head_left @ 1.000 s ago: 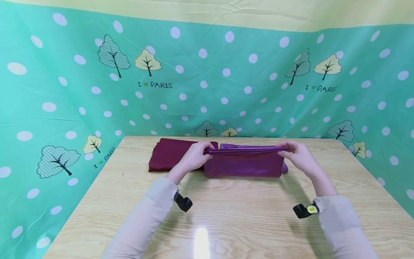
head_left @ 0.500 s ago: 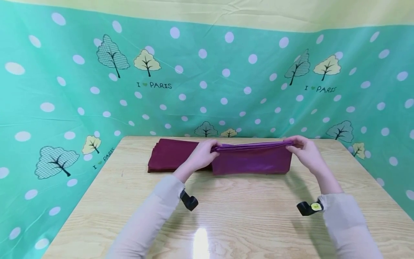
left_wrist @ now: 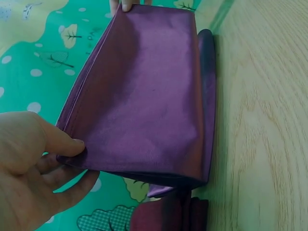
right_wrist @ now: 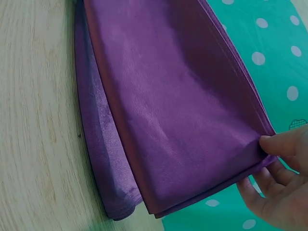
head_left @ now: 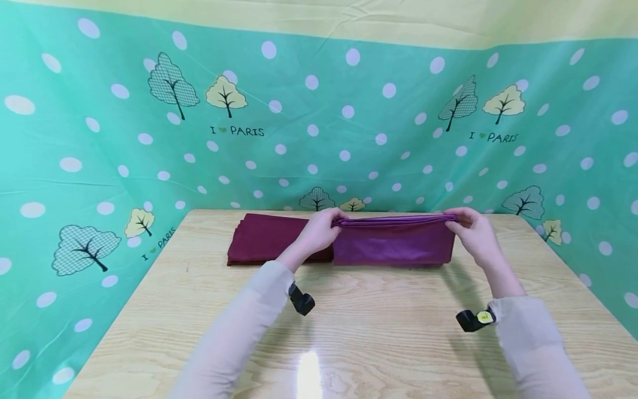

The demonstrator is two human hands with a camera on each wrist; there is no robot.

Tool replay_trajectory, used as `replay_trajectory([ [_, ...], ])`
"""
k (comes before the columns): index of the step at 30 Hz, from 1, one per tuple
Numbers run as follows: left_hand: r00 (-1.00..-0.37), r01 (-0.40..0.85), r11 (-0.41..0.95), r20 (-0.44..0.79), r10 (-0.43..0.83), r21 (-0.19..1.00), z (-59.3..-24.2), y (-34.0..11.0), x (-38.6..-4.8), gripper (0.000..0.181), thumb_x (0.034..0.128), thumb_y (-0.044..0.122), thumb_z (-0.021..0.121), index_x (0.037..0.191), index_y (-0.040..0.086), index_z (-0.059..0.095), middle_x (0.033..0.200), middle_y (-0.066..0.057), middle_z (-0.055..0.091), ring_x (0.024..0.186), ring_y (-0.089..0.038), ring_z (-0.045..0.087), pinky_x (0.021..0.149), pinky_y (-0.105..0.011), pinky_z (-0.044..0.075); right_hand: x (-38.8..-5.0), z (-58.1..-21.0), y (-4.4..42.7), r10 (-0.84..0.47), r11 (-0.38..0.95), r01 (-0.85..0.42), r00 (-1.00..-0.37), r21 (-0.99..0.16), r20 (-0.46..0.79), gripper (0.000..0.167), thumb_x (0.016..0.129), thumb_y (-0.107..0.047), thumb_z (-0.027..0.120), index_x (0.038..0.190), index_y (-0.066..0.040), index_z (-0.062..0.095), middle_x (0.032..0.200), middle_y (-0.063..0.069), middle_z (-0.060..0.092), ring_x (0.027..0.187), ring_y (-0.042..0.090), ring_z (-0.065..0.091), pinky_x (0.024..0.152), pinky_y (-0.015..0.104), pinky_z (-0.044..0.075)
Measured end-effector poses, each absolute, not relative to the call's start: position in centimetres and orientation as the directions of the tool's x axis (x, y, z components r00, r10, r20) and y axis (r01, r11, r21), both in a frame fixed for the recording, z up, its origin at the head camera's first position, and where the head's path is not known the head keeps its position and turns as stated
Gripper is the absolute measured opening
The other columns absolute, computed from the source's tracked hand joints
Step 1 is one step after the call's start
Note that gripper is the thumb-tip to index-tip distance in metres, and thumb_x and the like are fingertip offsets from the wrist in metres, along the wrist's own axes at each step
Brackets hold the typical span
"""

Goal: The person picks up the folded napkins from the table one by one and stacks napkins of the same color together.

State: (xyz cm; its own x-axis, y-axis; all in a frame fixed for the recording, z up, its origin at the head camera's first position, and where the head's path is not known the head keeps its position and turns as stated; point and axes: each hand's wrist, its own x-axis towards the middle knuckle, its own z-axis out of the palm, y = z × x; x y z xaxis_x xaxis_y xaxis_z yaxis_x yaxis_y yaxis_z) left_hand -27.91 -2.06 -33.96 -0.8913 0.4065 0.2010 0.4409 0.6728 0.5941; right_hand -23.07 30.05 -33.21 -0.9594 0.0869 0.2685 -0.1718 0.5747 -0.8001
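Both hands hold up a folded purple cloth (head_left: 394, 244) by the two ends of its upper edge, and its shiny front hangs down. My left hand (head_left: 319, 230) pinches the left corner between thumb and fingers. At the right corner my right hand (head_left: 477, 237) pinches the layered edge. Another folded purple cloth (right_wrist: 98, 139) lies on the table under and behind the held one, as the right wrist view shows; most of it is hidden. Beside them on the left lies a folded maroon cloth (head_left: 266, 238) with several layers, partly behind my left hand.
The things stand at the far side of a light wooden table (head_left: 389, 321). Close behind its back edge hangs a green dotted curtain (head_left: 299, 111) with printed trees, which also runs along both sides.
Both hands have moved right and slightly away with the held purple cloth. It now covers the purple cloth behind it in the head view. The maroon cloth has stayed in place.
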Motion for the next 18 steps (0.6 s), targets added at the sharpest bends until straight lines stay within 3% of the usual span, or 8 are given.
replay_trajectory([
  [8,-0.901,0.423,0.66,0.214,0.376,0.621,-34.0,-1.4,-28.7,0.023,0.0862,0.003,0.056,0.107,0.011,0.063,0.109,-0.005,0.061,0.102,-0.02,0.056,0.086,-0.032,0.047,-23.2,-33.2,30.2,0.153,0.562,-0.164,-0.942,-0.811,0.297,0.033,0.09,-0.012,0.054,0.117,0.009,0.052,0.086,-0.025,0.049,0.079,-0.012,0.047,0.067,0.006,0.039],
  [18,-0.914,0.4,0.664,0.222,0.339,0.631,-34.5,-1.2,-29.2,0.023,0.0861,0.004,0.058,0.107,0.011,0.063,0.108,-0.006,0.061,0.102,-0.021,0.056,0.087,-0.032,0.047,-23.3,-33.4,30.1,0.168,0.557,-0.13,-0.95,-0.82,0.265,0.035,0.09,-0.014,0.054,0.118,0.007,0.052,0.089,-0.016,0.051,0.076,-0.01,0.049,0.064,0.008,0.043],
])
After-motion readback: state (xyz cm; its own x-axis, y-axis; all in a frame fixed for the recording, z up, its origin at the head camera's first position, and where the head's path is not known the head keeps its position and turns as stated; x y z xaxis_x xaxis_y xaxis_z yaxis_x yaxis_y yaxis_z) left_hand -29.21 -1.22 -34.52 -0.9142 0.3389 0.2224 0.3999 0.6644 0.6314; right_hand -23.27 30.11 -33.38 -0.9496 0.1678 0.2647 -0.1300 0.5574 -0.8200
